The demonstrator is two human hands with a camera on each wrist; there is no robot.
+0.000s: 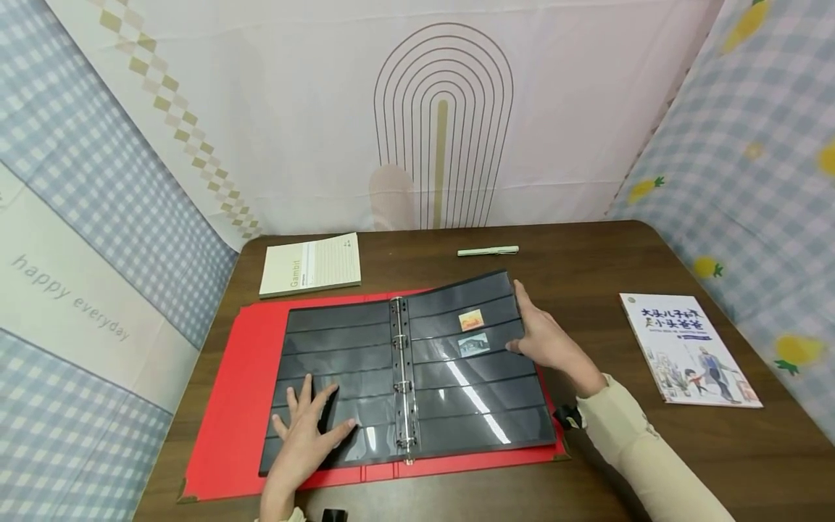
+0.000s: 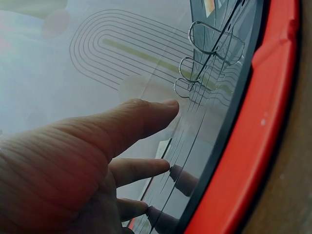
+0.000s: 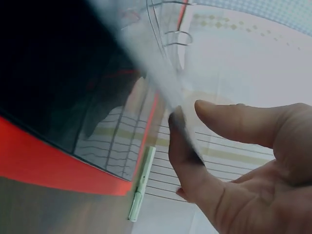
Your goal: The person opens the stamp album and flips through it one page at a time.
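Observation:
A red ring-binder stamp album lies spread on the table with black, strip-pocketed pages. My left hand rests on the left page, fingers spread and fingertips touching the glossy surface. At the right, my right hand holds the outer edge of the album page, whose upper corner is lifted. Fingers go behind that page while the thumb is on its front side; the right wrist view shows the hand close to the edge. An orange-yellow stamp sits above a grey-blue stamp in the pockets.
A cream notebook lies behind the album at the left. A pale green pen is at the back of the table. Far right lies a white illustrated book. Metal rings run along the album's spine.

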